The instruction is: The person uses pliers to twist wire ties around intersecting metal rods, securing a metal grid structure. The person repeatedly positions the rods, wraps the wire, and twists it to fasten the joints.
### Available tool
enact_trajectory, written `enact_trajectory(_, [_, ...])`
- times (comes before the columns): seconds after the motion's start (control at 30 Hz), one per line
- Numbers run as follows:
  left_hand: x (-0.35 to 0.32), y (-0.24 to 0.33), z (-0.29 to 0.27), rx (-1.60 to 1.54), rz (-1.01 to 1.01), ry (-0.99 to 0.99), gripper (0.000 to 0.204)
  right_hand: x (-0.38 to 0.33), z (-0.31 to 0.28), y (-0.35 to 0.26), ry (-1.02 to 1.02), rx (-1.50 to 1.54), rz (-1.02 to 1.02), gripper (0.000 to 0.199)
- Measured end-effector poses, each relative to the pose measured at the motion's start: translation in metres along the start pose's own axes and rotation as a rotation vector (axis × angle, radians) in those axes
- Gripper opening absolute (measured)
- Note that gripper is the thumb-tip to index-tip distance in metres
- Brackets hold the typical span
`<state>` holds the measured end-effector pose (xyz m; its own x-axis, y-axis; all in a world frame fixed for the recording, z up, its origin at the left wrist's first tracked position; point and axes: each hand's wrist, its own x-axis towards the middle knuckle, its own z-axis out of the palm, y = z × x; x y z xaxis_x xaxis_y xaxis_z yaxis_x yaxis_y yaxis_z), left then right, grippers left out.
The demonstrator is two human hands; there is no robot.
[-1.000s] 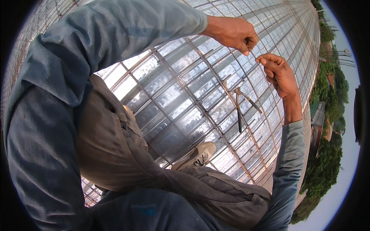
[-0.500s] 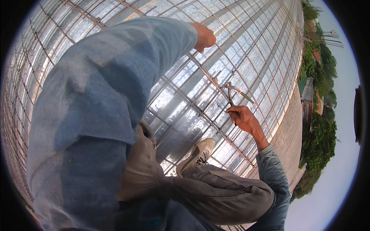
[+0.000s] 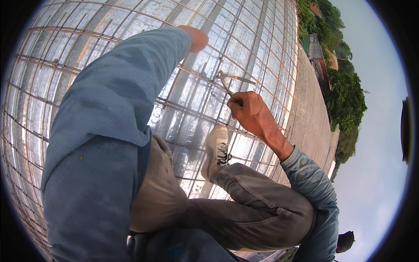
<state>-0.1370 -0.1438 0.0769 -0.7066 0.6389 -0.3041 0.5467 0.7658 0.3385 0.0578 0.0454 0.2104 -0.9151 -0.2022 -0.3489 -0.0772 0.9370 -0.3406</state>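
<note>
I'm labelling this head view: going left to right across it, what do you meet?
Rebar mesh → left sleeve → left hand → shoe → right hand holding a pincer tool → bare concrete strip → trees → sky.

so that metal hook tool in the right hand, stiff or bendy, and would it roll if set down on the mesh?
Probably stiff: the hook tool looks like thin bare metal holding its bent shape while the right hand grips it. Likely light, since it is slender. Its crooked end should stop rolling, but it could slip through the rebar mesh gaps.
</note>
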Motion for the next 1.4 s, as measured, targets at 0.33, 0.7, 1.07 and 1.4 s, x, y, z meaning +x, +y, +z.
enact_trajectory(0.33, [-0.044,-0.061,0.023,-0.061,-0.045,-0.115,0.026,0.103,0.006,0.035,-0.095,-0.146,-0.103,0.024])
enact_trajectory(0.7, [-0.092,-0.071,0.026,-0.1,-0.087,-0.104,0.025,0.21,0.071,0.075,-0.232,-0.407,-0.299,0.023])
enact_trajectory(1.07, [-0.073,-0.066,0.063,-0.194,-0.108,0.058,0.021,0.26,0.084,0.055,-0.349,-0.398,-0.412,0.028])
enact_trajectory(1.4, [-0.017,-0.027,0.07,-0.055,-0.07,-0.076,0.017,0.24,0.119,0.092,-0.243,-0.129,-0.375,0.025])
